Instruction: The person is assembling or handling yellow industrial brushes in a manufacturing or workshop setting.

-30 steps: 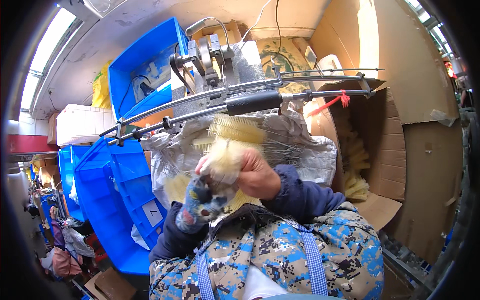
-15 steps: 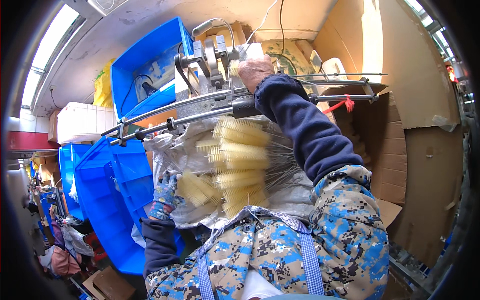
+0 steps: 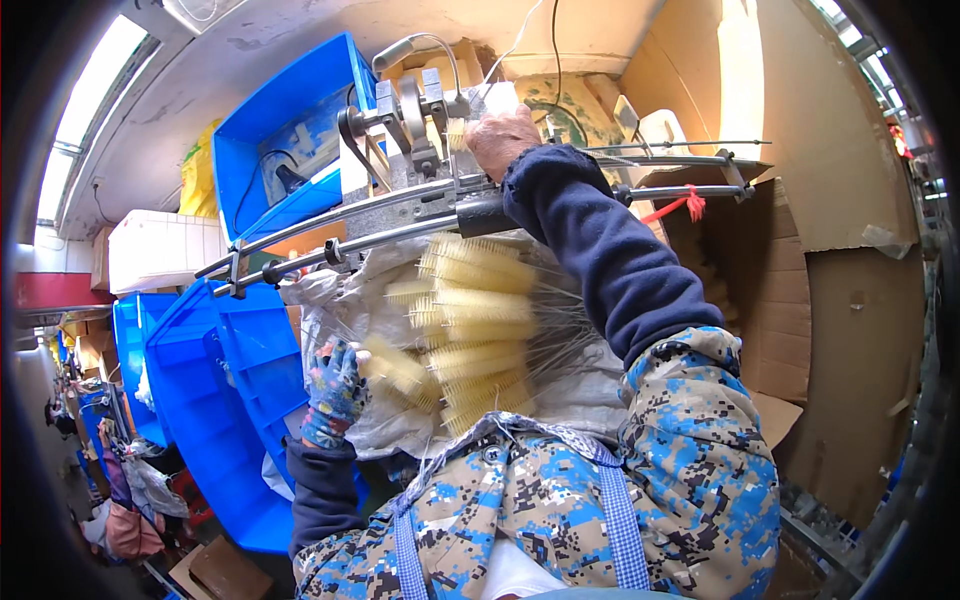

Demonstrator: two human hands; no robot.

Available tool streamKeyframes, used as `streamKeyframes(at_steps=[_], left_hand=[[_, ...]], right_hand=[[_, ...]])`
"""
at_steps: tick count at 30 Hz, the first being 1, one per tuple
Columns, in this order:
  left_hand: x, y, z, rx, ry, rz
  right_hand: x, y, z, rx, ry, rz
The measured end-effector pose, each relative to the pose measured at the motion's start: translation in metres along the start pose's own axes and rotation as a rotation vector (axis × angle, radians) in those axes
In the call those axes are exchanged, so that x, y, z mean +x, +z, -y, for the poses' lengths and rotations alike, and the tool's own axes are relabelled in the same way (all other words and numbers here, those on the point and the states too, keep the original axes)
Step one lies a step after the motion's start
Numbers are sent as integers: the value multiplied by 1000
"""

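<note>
My right hand (image 3: pixel 502 143), bare, is closed at the machine (image 3: pixel 412 125) at the far side. A short tuft of pale yellow bristles, a brush end (image 3: pixel 457 134), shows between the hand and the metal blocks; the fingers hide the rest. My left hand (image 3: pixel 335 392), in a patterned glove with pale fingertips showing, has its fingers bent against the end of a loose yellow bristle brush (image 3: pixel 402 374). Beside that brush a stack of similar brushes (image 3: pixel 485 305) lies on a whitish cloth (image 3: pixel 385 435) over my lap, their thin wire stems pointing right.
Metal rails (image 3: pixel 385 238) cross in front of the machine. A blue bin (image 3: pixel 232 190) stands behind at the left, with more blue bins (image 3: pixel 205 430) nearer. A white box (image 3: pixel 165 250) is at the far left. Cardboard (image 3: pixel 850 340) walls the right side; a bent-neck lamp (image 3: pixel 395 54) overhangs.
My left hand has shifted slightly up and right against the loose brush, where two brush shapes showed before. My right hand stays at the machine; the view has drifted slightly.
</note>
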State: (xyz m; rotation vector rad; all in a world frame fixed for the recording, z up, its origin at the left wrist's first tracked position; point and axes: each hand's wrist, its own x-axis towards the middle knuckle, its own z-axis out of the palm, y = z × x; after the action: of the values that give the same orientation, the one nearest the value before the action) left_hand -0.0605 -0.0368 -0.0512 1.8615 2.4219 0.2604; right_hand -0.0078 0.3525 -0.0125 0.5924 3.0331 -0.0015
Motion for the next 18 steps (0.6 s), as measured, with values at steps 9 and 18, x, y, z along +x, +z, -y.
streamKeyframes(at_steps=[9,18], left_hand=[[12,-34,-26,-142,90,-62],[-9,-57,-42,-1255,-615,-30]], right_hand=[[10,10,-4,2,144,-35],[-59,32,-49,105,334,-214]])
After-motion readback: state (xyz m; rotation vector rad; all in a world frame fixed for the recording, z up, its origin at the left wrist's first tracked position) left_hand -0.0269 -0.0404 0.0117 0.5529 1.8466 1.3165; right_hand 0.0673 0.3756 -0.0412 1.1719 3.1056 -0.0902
